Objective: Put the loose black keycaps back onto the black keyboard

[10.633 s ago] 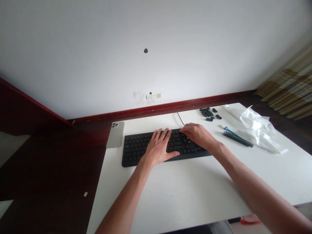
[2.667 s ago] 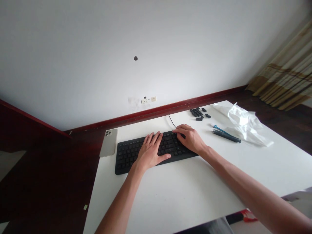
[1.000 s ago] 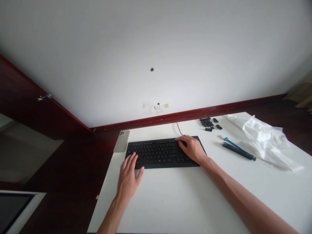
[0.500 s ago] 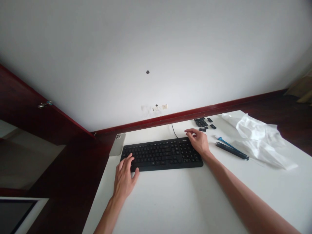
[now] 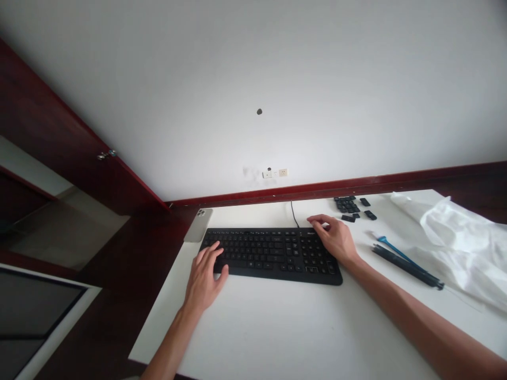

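Note:
A black keyboard (image 5: pixel 273 253) lies on the white table (image 5: pixel 277 327), with several dark square spots in its number pad. Across its left end rests my left hand (image 5: pixel 205 277), fingers spread over the left keys and thumb by the front edge. My right hand (image 5: pixel 335 237) is over the upper right corner, partly covering the number pad. Its fingers are pressed together with the thumb close under them; anything between the tips is too small to make out. Several loose black keycaps (image 5: pixel 347 205) lie beyond that hand.
A phone (image 5: pixel 198 226) lies by the keyboard's left end. To the right are a blue-handled brush (image 5: pixel 400 254), a dark bundle of thin strips (image 5: pixel 407 268) and a crumpled white plastic bag (image 5: pixel 463 232). The keyboard's cable (image 5: pixel 294 214) runs over the back edge toward the wall.
The view has swung a little to the left, so the table's things appear shifted right. The keyboard looks slightly turned, its right end nearer me. Both hands keep nearly the same places on it.

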A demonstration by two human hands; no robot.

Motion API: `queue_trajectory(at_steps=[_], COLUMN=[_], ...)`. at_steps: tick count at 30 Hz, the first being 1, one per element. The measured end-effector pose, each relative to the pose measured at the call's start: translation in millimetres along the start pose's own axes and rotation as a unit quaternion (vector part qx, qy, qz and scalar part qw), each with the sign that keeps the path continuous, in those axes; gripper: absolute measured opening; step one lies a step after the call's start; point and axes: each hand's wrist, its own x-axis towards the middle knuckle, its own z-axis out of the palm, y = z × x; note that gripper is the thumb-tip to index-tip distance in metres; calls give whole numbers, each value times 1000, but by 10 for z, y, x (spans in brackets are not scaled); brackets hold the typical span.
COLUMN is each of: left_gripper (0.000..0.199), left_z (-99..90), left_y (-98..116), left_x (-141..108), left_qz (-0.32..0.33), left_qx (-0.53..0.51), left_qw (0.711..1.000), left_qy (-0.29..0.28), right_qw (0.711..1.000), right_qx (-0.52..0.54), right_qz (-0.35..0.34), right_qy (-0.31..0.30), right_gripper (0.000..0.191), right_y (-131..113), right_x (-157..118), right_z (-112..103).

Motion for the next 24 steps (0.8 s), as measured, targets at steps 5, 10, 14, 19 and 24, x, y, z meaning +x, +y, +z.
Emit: queue_trajectory(at_steps=[5,10,14,19,24], left_gripper=[57,70,86,95,78], left_z=[43,93,127,164,259], left_y=[-44,-52,246,988,1885], left_x=[-7,-12,-55,-169,-363], left_qz=[-2,22,36,104,402], left_qx=[21,65,70,13,-41], left_qw=[999,996,995,991,909], left_qy=[-26,-65,-63,-87,-102], right_qw=[999,998,998,998,997], right_qx=[39,69,68,69,76], right_qz=[-4,3,-7,-10,-12], right_qy=[0,7,6,9,21], right_gripper=[26,26,27,25,25], right_y=[15,33,49,62,58], right_x=[-9,-2,-2,-6,-12], right_z=[-28,-22,-9,6,8])
